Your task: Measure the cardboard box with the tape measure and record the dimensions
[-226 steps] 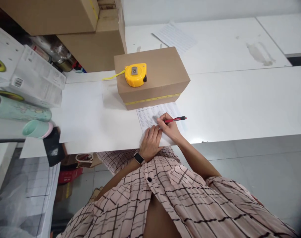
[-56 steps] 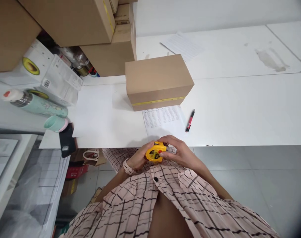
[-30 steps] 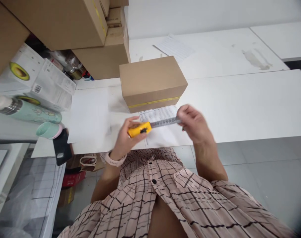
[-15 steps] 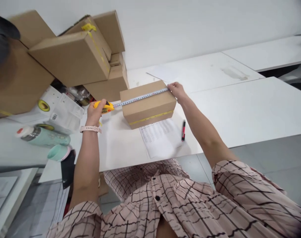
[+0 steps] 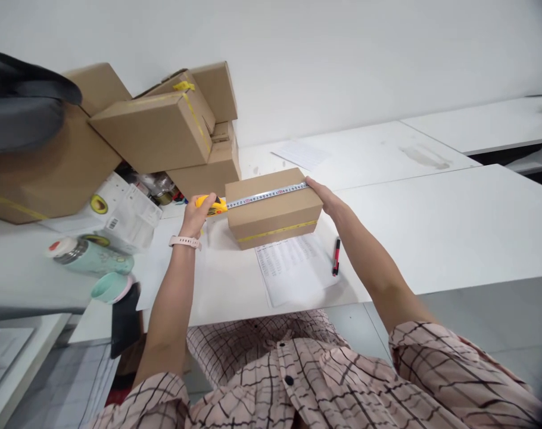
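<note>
A closed brown cardboard box [image 5: 271, 213] with yellow tape along its front side sits on the white table. My left hand [image 5: 198, 214] is wrapped round a yellow tape measure [image 5: 217, 205], close against the box's left end. Its blade [image 5: 266, 195] lies straight across the top to the right edge. There my right hand [image 5: 327, 196] holds the blade's end against the box, its fingers partly hidden behind the right side. A printed sheet [image 5: 293, 274] lies partly under the box, and a red and black pen [image 5: 336, 256] rests to its right.
Stacked cardboard boxes [image 5: 150, 134] stand at the back left. A mint bottle [image 5: 92, 256] lies near a mint cup [image 5: 112, 288] and white cartons with an avocado picture [image 5: 99, 205]. Another paper [image 5: 301, 154] is by the wall.
My left hand has brought the tape measure case right, up to the box's left end, shortening the blade. My right hand has flattened more against the box's right side. The view has tilted up.
</note>
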Demonstrator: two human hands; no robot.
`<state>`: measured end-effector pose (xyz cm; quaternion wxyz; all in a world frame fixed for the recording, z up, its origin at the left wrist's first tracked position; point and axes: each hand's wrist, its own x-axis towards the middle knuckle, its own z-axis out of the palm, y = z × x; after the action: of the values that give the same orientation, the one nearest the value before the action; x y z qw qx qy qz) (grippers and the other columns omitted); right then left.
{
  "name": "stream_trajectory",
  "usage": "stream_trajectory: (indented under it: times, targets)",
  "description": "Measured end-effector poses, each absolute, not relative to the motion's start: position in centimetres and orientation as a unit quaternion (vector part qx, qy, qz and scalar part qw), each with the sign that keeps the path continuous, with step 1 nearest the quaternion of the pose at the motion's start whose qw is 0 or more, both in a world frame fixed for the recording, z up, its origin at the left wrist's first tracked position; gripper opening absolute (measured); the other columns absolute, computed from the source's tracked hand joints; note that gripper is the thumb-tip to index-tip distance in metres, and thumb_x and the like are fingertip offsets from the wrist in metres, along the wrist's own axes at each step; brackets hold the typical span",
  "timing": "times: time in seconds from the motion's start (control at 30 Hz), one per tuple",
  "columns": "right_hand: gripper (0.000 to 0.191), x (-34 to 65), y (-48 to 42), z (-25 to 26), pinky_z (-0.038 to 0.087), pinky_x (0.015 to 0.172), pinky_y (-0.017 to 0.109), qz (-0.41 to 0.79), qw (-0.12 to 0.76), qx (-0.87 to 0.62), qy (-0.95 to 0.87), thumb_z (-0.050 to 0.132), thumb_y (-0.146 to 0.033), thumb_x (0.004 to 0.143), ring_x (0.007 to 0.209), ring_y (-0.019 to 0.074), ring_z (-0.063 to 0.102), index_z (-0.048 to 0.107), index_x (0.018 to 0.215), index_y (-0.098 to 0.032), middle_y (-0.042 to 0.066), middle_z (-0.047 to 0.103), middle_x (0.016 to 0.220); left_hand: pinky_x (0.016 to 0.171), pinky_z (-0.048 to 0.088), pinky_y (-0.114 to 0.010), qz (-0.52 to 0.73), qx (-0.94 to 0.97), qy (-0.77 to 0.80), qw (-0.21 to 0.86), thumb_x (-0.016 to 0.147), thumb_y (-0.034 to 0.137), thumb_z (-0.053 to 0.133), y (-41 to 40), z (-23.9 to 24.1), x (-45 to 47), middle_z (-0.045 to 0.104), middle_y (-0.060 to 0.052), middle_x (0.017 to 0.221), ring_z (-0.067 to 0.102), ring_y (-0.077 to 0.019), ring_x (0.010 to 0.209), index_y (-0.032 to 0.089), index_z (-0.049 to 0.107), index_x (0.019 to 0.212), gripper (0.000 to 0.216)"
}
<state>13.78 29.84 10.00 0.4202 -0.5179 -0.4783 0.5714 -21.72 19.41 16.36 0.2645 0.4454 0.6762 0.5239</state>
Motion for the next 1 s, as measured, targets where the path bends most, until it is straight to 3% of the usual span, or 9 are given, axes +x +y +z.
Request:
stream_trajectory:
  times: [0.2, 0.43, 0.63, 0.7, 0.8, 0.9, 1.0]
  targets:
    - [0.042, 13.9, 29.6, 10.8, 0.055, 0.075, 0.03, 0.545, 0.425, -0.548, -0.471, 0.064, -0.059, 0.089, 0.087, 0.0218, 0.071, 0.07, 0.093, -0.018, 0.01, 0.077, 0.103, 0.066, 0.046, -0.025, 0.526, 0.452, 0.669, 0.266, 0.077, 0.052, 0.075, 19.3, 16.1, -22.0, 0.069, -0.005, 0.089, 0.063, -0.017, 0.081, 0.017, 0.065, 0.094, 0.04]
    - [0.041, 13.7, 29.7, 11.4, 0.043, 0.062, 0.03, 0.408, 0.449, -0.601, -0.52, 0.074, -0.052, 0.084, 0.064, 0.0154, 0.054, 0.06, 0.065, -0.019, 0.004, 0.062, 0.067, 0.065, 0.046, -0.025, 0.536, 0.444, 0.664, 0.272, 0.077, 0.05, 0.075, 19.4, 16.2, -21.4, 0.069, -0.005, 0.088, 0.063, -0.0172, 0.08, 0.017, 0.064, 0.092, 0.038]
    - [0.037, 14.4, 29.9, 12.1, 0.042, 0.067, 0.03, 0.347, 0.491, -0.588, -0.541, 0.071, -0.045, 0.086, 0.062, 0.0134, 0.048, 0.057, 0.064, -0.02, 0.0, 0.057, 0.064, 0.065, 0.045, -0.024, 0.507, 0.485, 0.663, 0.261, 0.071, 0.047, 0.081, 15.5, 17.7, -21.0, 0.069, -0.005, 0.094, 0.061, -0.0163, 0.081, 0.017, 0.067, 0.105, 0.047]
    - [0.035, 14.8, 29.9, 12.8, 0.043, 0.07, 0.03, 0.346, 0.536, -0.54, -0.548, 0.067, -0.047, 0.089, 0.065, 0.0135, 0.049, 0.06, 0.068, -0.02, 0.001, 0.059, 0.069, 0.064, 0.046, -0.025, 0.472, 0.512, 0.635, 0.335, 0.071, 0.052, 0.083, 11.8, 17.3, -19.9, 0.069, -0.005, 0.093, 0.062, -0.0168, 0.078, 0.019, 0.065, 0.117, 0.059]
    - [0.036, 14.0, 30.1, 14.3, 0.044, 0.075, 0.031, 0.339, 0.534, -0.503, -0.59, 0.064, -0.052, 0.09, 0.07, 0.0149, 0.053, 0.064, 0.074, -0.019, 0.002, 0.063, 0.074, 0.068, 0.051, -0.029, 0.41, 0.497, 0.526, 0.555, 0.073, 0.053, 0.083, 5.9, 14.9, -16.1, 0.071, -0.01, 0.107, 0.067, -0.0203, 0.085, 0.02, 0.062, 0.124, 0.064]
    - [0.037, 11.1, 31.0, 15.8, 0.045, 0.078, 0.031, 0.341, 0.43, -0.484, -0.681, 0.061, -0.052, 0.092, 0.075, 0.017, 0.056, 0.068, 0.079, -0.018, 0.003, 0.067, 0.078, 0.082, 0.056, -0.036, 0.391, 0.403, 0.421, 0.712, 0.07, 0.048, 0.088, 2.3, 11.9, -10.8, 0.069, -0.011, 0.117, 0.068, -0.0238, 0.098, 0.023, 0.06, 0.125, 0.066]
    - [0.033, 7.6, 33.0, 16.7, 0.044, 0.086, 0.032, 0.297, 0.325, -0.475, -0.762, 0.057, -0.046, 0.094, 0.086, 0.0205, 0.061, 0.072, 0.082, -0.018, 0.006, 0.072, 0.087, 0.083, 0.057, -0.038, 0.429, 0.346, 0.376, 0.745, 0.068, 0.045, 0.089, 2.3, 11.1, -6.7, 0.068, -0.008, 0.115, 0.068, -0.0242, 0.097, 0.025, 0.058, 0.127, 0.07]
